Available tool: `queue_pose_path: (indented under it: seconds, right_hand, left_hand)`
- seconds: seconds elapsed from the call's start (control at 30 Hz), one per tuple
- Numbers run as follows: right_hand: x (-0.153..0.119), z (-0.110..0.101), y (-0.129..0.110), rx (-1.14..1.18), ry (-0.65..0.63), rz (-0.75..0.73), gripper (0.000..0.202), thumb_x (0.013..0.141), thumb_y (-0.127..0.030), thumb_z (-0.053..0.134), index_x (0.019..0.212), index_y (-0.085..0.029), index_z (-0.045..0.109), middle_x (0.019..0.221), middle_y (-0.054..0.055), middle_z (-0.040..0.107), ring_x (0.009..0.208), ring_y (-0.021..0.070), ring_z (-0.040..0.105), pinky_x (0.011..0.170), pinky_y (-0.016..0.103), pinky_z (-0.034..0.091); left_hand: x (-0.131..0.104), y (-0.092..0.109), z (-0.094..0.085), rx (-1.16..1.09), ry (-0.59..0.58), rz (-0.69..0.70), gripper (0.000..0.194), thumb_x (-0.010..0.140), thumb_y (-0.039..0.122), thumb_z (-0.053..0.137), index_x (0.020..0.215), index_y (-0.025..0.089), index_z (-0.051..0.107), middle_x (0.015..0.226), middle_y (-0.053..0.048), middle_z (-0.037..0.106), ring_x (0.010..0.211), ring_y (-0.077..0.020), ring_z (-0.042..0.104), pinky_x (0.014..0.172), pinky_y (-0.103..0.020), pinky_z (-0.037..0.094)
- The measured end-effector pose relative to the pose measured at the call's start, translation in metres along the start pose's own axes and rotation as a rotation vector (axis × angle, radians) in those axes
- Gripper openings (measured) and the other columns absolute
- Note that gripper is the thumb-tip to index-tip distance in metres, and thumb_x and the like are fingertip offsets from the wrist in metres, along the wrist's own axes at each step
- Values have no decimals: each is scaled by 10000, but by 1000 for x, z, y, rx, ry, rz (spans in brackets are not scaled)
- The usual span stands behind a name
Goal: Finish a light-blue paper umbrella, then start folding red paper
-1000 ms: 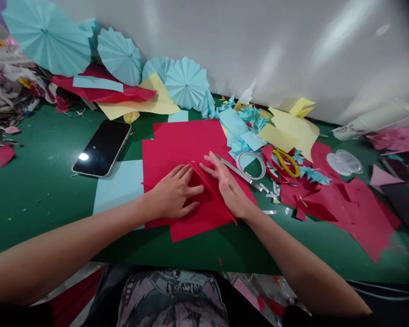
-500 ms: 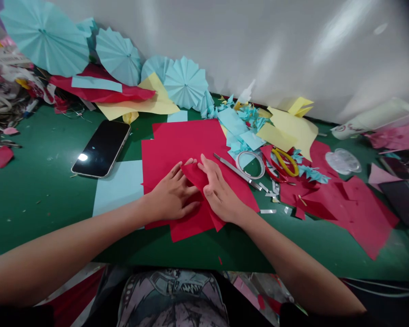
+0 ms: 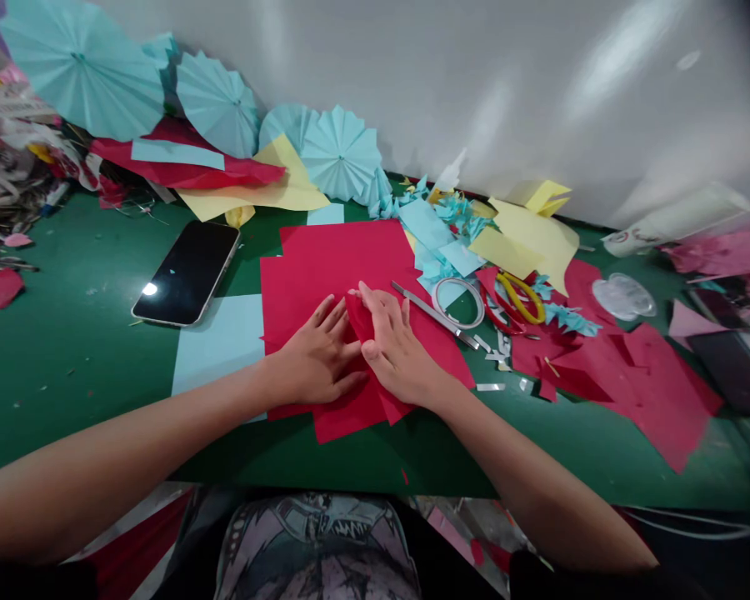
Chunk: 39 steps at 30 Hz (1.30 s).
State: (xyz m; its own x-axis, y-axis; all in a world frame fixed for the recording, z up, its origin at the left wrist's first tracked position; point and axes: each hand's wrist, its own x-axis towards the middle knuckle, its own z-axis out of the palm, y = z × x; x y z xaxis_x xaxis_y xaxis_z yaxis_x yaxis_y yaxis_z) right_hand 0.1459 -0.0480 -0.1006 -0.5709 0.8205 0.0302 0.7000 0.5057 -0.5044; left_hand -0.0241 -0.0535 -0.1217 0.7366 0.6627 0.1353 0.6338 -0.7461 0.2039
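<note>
Several red paper sheets (image 3: 341,258) overlap on the green table in front of me. My left hand (image 3: 321,354) lies flat on them with its fingers spread. Beside it, my right hand (image 3: 397,346) rests on a raised, folded-over red flap (image 3: 358,321), its fingers stretched out and partly covering the flap. A silver craft knife (image 3: 434,315) lies on the right part of the red paper, near my right hand.
A phone (image 3: 187,273) and a light blue sheet (image 3: 218,346) lie left. Blue pleated fans (image 3: 341,154) line the wall. On the right are a tape ring (image 3: 458,302), yellow-handled scissors (image 3: 522,297) and red scraps (image 3: 643,383).
My right hand has moved slightly left over the flap, and the flap's tip has shifted right, standing closer to my right fingers. My left hand has stayed in place.
</note>
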Motion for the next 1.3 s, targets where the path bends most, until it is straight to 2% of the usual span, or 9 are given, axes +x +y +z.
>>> queue_pose_path:
  seconds: [0.27, 0.37, 0.5, 0.6, 0.73, 0.83, 1.03, 1.17, 1.3]
  right_hand:
    - [8, -5, -5, -40, 9, 1, 735, 833, -634, 170, 1415, -190, 104, 1355, 162, 332, 1311, 296, 230, 1045, 617, 24]
    - [7, -9, -1, 163, 6, 21, 690, 843, -604, 242, 1409, -240, 88, 1380, 147, 295, 1300, 288, 287, 1048, 615, 78]
    - [2, -15, 7, 451, -11, 28, 736, 818, -513, 446, 1397, -303, 44, 1466, 104, 146, 1320, 272, 272, 1044, 535, 250]
    - [-1, -17, 13, 534, -9, 35, 793, 774, -406, 551, 1391, -309, 61, 1455, 98, 170, 1314, 274, 279, 1031, 506, 300]
    - [-1, -18, 22, 636, 88, 87, 729, 756, -256, 542, 1359, -311, 135, 1347, 98, 317, 1248, 239, 376, 1006, 477, 346]
    - [1, -19, 26, 720, 121, 154, 667, 748, -201, 505, 1325, -313, 188, 1287, 91, 363, 1190, 210, 428, 991, 459, 363]
    - [6, -24, 23, 795, 162, 281, 613, 699, -213, 491, 1269, -284, 274, 1206, 69, 451, 1214, 193, 382, 1032, 448, 297]
    - [8, -28, 21, 838, 187, 412, 568, 700, -217, 465, 1242, -269, 303, 1178, 67, 474, 1187, 194, 417, 1031, 455, 302]
    - [7, -28, 23, 859, 169, 453, 521, 734, -239, 480, 1229, -275, 322, 1176, 59, 482, 1161, 195, 452, 1029, 458, 317]
  left_hand:
    - [2, 2, -3, 26, -48, -15, 457, 853, 446, 351, 1168, 166, 529, 1328, -149, 431, 1297, -351, 268, 1064, -556, 124]
    - [1, 2, -2, 28, -25, -19, 470, 856, 458, 354, 1169, 148, 518, 1315, -172, 440, 1293, -357, 277, 1067, -554, 125]
    - [-1, 2, 0, 28, 18, -30, 474, 855, 475, 363, 1135, 123, 511, 1390, -202, 328, 1340, -367, 135, 1078, -531, 128]
    - [-1, 1, 0, 18, 18, -35, 463, 852, 488, 369, 1084, 117, 519, 1427, -212, 253, 1350, -358, 76, 1086, -519, 111]
    - [-1, 2, -3, 0, 2, -53, 484, 843, 495, 390, 1116, 111, 500, 1450, -227, 176, 1348, -365, 62, 1085, -517, 104]
    - [-1, 3, -3, 3, 8, -64, 485, 840, 494, 394, 1148, 133, 490, 1449, -203, 207, 1349, -362, 60, 1080, -525, 107]
    - [-1, 3, -3, -12, -11, -69, 495, 833, 497, 398, 1178, 155, 492, 1450, -188, 223, 1348, -362, 88, 1075, -531, 109]
    - [0, 3, -5, -21, -21, -82, 486, 824, 495, 412, 1183, 176, 495, 1463, -171, 198, 1348, -359, 100, 1069, -536, 113]
    - [0, 4, -6, -10, -27, -92, 497, 821, 516, 403, 1190, 194, 493, 1461, -178, 199, 1343, -364, 125, 1052, -572, 94]
